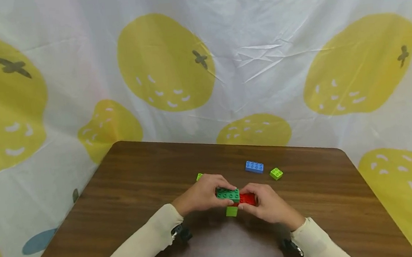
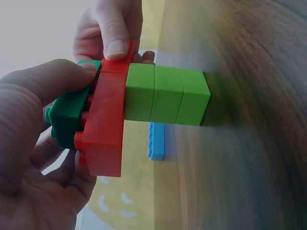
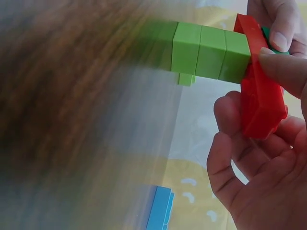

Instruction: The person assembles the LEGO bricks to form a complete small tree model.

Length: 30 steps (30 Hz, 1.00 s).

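Observation:
My left hand [image 1: 206,192] pinches a dark green brick [image 1: 228,194] between thumb and fingers. In the left wrist view this brick sits over the studs of a long red brick piece [image 2: 106,120], with stud sides showing in a narrow gap. My right hand [image 1: 269,203] grips the other end of the red piece, its thumb on the side. Under the red lies a column of three lime green bricks [image 3: 211,51], reaching down to the tabletop. Fingers hide part of the dark green brick in the right wrist view.
Beyond the hands on the brown wooden table [image 1: 149,163] lie a blue brick [image 1: 254,167] and a small lime brick [image 1: 276,174]. Another lime brick [image 1: 199,176] is partly hidden behind the left hand. A lemon-patterned curtain [image 1: 246,79] hangs behind the table.

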Motion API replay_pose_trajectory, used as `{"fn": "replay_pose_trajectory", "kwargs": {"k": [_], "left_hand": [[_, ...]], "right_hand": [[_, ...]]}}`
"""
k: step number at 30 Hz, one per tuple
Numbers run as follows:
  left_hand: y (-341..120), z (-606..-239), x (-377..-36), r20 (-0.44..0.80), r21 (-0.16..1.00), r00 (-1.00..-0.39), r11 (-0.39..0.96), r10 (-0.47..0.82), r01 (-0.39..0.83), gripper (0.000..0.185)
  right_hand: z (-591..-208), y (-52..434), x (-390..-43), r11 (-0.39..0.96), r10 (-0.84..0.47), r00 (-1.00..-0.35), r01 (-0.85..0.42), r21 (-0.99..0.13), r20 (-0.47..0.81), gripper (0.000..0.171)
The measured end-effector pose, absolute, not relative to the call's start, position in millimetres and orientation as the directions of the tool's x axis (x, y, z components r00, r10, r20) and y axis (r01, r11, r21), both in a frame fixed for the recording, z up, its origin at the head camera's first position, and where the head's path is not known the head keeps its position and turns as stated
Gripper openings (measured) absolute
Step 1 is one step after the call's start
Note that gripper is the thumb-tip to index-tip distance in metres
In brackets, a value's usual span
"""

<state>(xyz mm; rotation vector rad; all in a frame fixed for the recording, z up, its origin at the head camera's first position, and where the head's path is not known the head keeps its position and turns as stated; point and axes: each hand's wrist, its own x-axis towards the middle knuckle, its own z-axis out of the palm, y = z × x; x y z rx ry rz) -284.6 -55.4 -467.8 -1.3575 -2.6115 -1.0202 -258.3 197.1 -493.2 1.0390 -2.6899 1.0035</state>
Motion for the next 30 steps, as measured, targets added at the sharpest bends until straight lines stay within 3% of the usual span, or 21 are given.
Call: {"fn": "replay_pose_trajectory", "kwargs": {"k": [8,30], "left_hand": [[-59.0,-468.8,-281.1,0.346,0.535,-0.638,0.414,0.688,0.737,0.037],[-50.5,-466.3,-279.9,0.291,0.516,-0.637,0.444,0.714,0.733,0.036]], "right_hand": [[-490.6,198.7,-258.0,0.556,-0.56,-0.762,-0.637,-0.534,0.326,0.026],[-487.5,197.3,-256.8,0.551,-0.576,-0.754,-0.644,-0.531,0.317,0.025]]}}
